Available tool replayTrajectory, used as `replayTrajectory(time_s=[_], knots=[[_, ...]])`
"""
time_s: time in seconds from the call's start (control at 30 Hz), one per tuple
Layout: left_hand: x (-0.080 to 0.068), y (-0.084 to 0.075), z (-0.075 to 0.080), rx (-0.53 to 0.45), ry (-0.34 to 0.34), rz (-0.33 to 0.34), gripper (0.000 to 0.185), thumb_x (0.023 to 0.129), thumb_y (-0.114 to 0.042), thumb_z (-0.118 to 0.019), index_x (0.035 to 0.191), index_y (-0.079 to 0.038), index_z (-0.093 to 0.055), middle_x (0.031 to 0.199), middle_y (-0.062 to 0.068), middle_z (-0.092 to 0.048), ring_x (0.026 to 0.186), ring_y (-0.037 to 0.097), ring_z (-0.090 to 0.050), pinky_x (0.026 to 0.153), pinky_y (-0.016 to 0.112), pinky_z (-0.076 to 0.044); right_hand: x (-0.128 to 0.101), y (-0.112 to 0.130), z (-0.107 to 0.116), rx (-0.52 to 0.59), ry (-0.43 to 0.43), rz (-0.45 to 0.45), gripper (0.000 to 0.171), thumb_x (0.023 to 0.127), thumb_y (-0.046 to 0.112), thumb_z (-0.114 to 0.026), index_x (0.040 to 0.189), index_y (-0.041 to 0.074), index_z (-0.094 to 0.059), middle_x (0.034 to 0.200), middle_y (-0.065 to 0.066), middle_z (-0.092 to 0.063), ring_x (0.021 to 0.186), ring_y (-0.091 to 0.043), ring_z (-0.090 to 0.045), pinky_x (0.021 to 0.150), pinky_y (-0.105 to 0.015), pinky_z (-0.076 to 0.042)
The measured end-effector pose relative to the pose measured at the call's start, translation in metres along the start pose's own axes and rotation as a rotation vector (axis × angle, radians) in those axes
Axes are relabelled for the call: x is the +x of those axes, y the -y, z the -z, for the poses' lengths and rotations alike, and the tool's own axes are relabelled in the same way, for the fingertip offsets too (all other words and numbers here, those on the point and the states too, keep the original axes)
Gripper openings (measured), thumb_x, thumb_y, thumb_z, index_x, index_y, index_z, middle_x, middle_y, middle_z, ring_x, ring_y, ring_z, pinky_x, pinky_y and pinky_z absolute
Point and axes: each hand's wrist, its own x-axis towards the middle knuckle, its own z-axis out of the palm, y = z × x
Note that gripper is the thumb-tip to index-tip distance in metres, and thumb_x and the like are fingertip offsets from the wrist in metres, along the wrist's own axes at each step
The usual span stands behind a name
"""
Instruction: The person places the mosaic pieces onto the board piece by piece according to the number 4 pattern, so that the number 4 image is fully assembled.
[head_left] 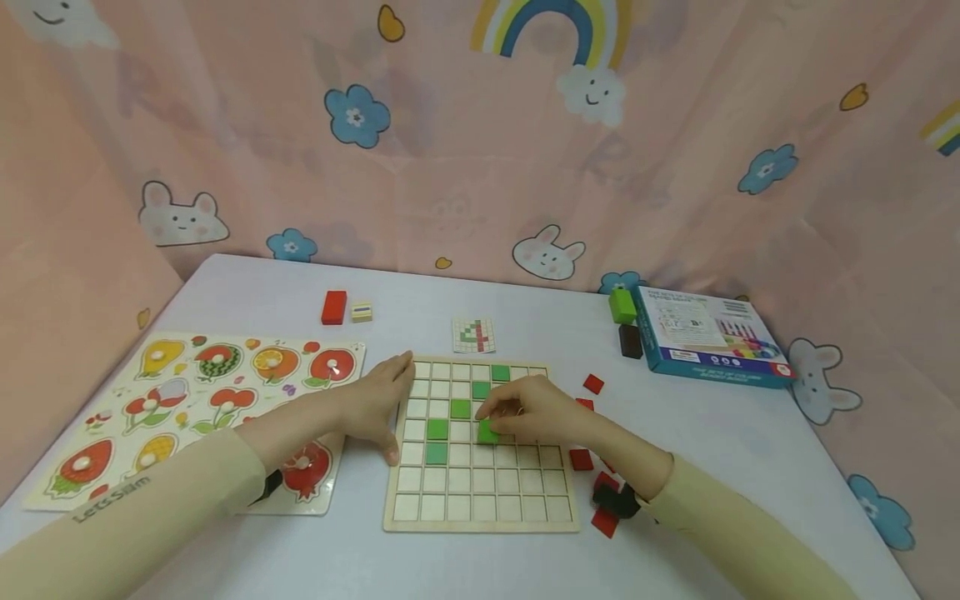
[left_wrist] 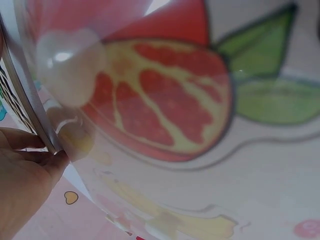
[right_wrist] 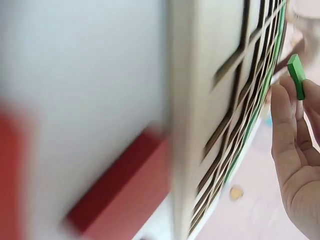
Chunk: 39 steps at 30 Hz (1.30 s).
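A wooden grid board point(head_left: 480, 527) lies flat on the table, with several green tiles point(head_left: 461, 408) set in its squares in a slanting line. My right hand point(head_left: 542, 410) pinches a green tile point(right_wrist: 296, 75) between thumb and fingers, close over the middle of the board. Along the board's left edge rests my left hand point(head_left: 373, 403), thumb and fingers spread apart; the left wrist view shows its fingertips point(left_wrist: 59, 159) right at that edge. Beyond the board lies a small card point(head_left: 473, 335) printed with a green and red grid pattern.
Several red tiles point(head_left: 581, 459) lie right of the board, some under my right wrist. A fruit knob puzzle point(head_left: 187, 417) lies left, beneath my left forearm. Farther back are a red block point(head_left: 334, 307), a small striped block point(head_left: 362, 312), green point(head_left: 622, 306) and black blocks point(head_left: 630, 341), and a blue box point(head_left: 712, 337).
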Motion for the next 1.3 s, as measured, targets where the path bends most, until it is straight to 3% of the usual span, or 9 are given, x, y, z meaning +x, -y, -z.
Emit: replayTrajectory(time_s=[0.17, 0.43, 0.9, 1.07, 1.3], knots=[[0.001, 0.0, 0.0, -0.004, 0.002, -0.003, 0.132, 0.059, -0.035, -0.094, 0.153, 0.012, -0.014, 0.164, 0.03, -0.003, 0.153, 0.048, -0.006, 0.126, 0.057, -0.018, 0.012, 0.012, -0.014, -0.022, 0.027, 0.021, 0.011, 0.09, 0.014, -0.07, 0.096, 0.022, -0.075, 0.084, 0.008, -0.068, 0.08, -0.008, -0.059, 0.072, -0.018, -0.053], [0.001, 0.0, 0.0, -0.003, 0.003, -0.004, 0.132, 0.058, -0.035, -0.094, 0.153, 0.012, -0.015, 0.164, 0.029, -0.003, 0.153, 0.048, -0.006, 0.125, 0.057, -0.019, 0.017, 0.023, -0.028, -0.038, 0.054, 0.025, 0.006, 0.088, 0.01, -0.072, 0.088, 0.016, -0.073, 0.077, 0.007, -0.068, 0.072, -0.005, -0.059, 0.066, -0.017, -0.053], [0.001, 0.001, -0.002, -0.002, -0.002, -0.005, 0.133, 0.059, -0.036, -0.094, 0.153, 0.012, -0.014, 0.164, 0.03, -0.003, 0.153, 0.048, -0.007, 0.125, 0.057, -0.019, 0.014, 0.029, -0.033, -0.147, 0.064, 0.032, 0.005, 0.087, 0.013, -0.074, 0.087, 0.019, -0.073, 0.075, 0.013, -0.066, 0.071, -0.001, -0.058, 0.065, -0.016, -0.052], [0.0, 0.001, -0.002, -0.004, -0.008, -0.011, 0.133, 0.058, -0.035, -0.094, 0.153, 0.013, -0.014, 0.164, 0.03, -0.003, 0.153, 0.048, -0.006, 0.125, 0.057, -0.017, 0.011, 0.028, -0.021, -0.195, 0.039, 0.019, 0.005, 0.089, 0.017, -0.072, 0.093, 0.02, -0.073, 0.081, 0.012, -0.066, 0.076, -0.005, -0.058, 0.068, -0.018, -0.051], [0.001, 0.002, -0.002, 0.01, -0.011, -0.016, 0.132, 0.058, -0.036, -0.094, 0.152, 0.013, -0.015, 0.164, 0.031, -0.004, 0.153, 0.048, -0.007, 0.125, 0.057, -0.018, -0.013, 0.013, 0.03, -0.185, 0.027, -0.008, 0.013, 0.091, 0.017, -0.069, 0.104, 0.015, -0.073, 0.089, 0.006, -0.068, 0.081, -0.01, -0.06, 0.073, -0.021, -0.054]])
